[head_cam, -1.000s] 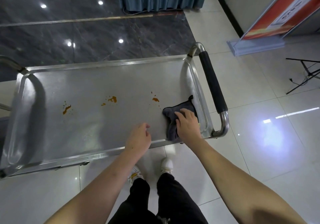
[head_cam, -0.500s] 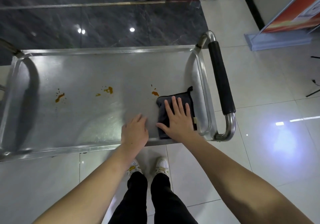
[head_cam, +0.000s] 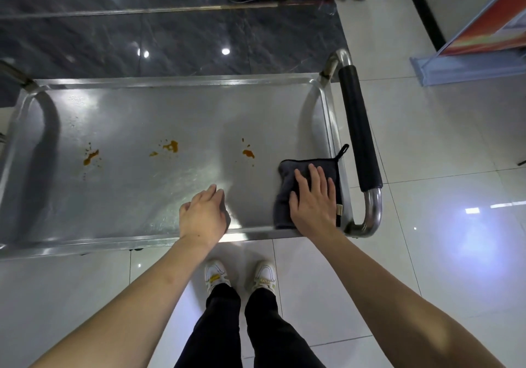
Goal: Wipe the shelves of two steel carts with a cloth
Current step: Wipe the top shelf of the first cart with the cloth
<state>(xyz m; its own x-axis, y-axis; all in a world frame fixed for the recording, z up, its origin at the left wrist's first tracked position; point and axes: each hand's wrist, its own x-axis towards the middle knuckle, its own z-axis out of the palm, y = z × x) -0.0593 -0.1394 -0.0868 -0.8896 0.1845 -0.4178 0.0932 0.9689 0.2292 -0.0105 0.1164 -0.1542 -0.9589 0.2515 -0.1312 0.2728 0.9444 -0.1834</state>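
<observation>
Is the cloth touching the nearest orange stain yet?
Apart. The head view shows bare steel between the cloth, under the flat right hand, and the nearest stain.

The steel cart's top shelf (head_cam: 176,117) is a shiny rectangular tray with a raised rim and rounded corners, lying level and seen from above. Three orange-brown splatter stains (head_cam: 248,153) sit in a row across its middle, well apart from one another. A tubular end handle with a black foam sleeve (head_cam: 359,128) runs along its right end. A folded dark grey cloth with a small hanging loop (head_cam: 287,188) lies flat in the shelf's near right corner, against the rim.
</observation>
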